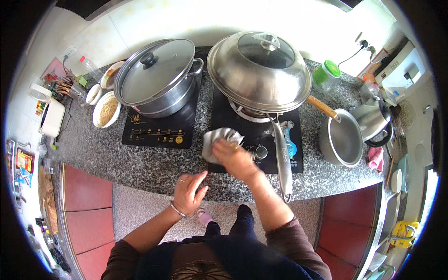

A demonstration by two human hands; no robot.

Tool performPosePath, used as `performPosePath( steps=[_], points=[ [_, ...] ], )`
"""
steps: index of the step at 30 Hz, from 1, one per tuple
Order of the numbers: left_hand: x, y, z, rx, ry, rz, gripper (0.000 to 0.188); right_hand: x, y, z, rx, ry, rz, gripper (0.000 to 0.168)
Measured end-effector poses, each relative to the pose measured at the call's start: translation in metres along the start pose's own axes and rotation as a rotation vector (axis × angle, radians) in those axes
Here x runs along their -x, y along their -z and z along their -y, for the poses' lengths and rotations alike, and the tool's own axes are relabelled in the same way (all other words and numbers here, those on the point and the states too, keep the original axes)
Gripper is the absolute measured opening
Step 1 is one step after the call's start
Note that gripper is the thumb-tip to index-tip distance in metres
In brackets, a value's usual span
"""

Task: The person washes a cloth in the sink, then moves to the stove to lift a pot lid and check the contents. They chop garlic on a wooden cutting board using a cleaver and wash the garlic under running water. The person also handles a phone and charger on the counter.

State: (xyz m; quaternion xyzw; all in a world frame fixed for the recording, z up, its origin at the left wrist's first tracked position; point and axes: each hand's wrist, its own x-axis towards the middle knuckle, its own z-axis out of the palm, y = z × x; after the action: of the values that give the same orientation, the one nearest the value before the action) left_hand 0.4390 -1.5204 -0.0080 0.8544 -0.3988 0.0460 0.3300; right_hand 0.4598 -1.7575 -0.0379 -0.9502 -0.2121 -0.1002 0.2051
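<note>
A striped, pale cloth (213, 140) lies under my right hand (232, 155), blurred, on the front left of a black gas stove (231, 122). The stove's round knob (260, 152) is just right of that hand. Over the burner stands a steel wok (279, 150), its long handle reaching past the counter's front edge, under a domed lid (227, 80). My left hand (189, 190) hovers near the counter edge with nothing in it, thumb and fingers apart. An induction cooker (157, 134) to the left carries a steel steamer pot (168, 105) with a glass lid (168, 70).
A bowl of noodles (106, 110) stands at the left. On the right are a saucepan (325, 140) with a wooden handle, an electric kettle (365, 112), a jar with a green lid (330, 68) and a pink cloth (375, 157). A granite counter (157, 164) carries everything.
</note>
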Motion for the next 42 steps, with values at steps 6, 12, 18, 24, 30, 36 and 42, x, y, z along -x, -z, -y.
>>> performPosePath(
  steps=[6, 12, 18, 24, 30, 36, 42],
  points=[
    [0.008, 0.004, 0.030, -0.178, 0.024, -0.069, 0.047, 0.095, -0.001, 0.051, 0.029, -0.423, -0.225, 0.036],
    [0.017, -0.004, 0.055, -0.049, 0.104, -0.111, 0.054, 0.161, 0.051, 0.013, 0.185, -0.804, -0.588, 0.030],
    [0.019, 0.010, 0.046, -0.032, 0.053, -0.129, 0.062, 0.107, -0.013, 0.097, 0.005, -0.196, -0.101, 0.036],
    [0.054, 0.047, 0.048, -0.028, 0.214, -0.332, 0.052, -0.053, -0.072, 0.140, -0.139, 0.041, 0.037, 0.047],
    [0.104, 0.088, 0.066, -0.149, 0.367, -0.312, 0.047, -0.155, -0.122, 0.177, -0.051, 0.139, 0.130, 0.049],
    [0.153, 0.135, 0.090, -0.134, 0.376, -0.342, 0.049, -0.061, -0.059, 0.165, -0.089, 0.249, 0.300, 0.051],
    [0.171, 0.162, 0.122, -0.028, 0.453, -0.436, 0.042, -0.026, -0.048, 0.138, -0.031, 0.266, 0.374, 0.050]
  ],
)
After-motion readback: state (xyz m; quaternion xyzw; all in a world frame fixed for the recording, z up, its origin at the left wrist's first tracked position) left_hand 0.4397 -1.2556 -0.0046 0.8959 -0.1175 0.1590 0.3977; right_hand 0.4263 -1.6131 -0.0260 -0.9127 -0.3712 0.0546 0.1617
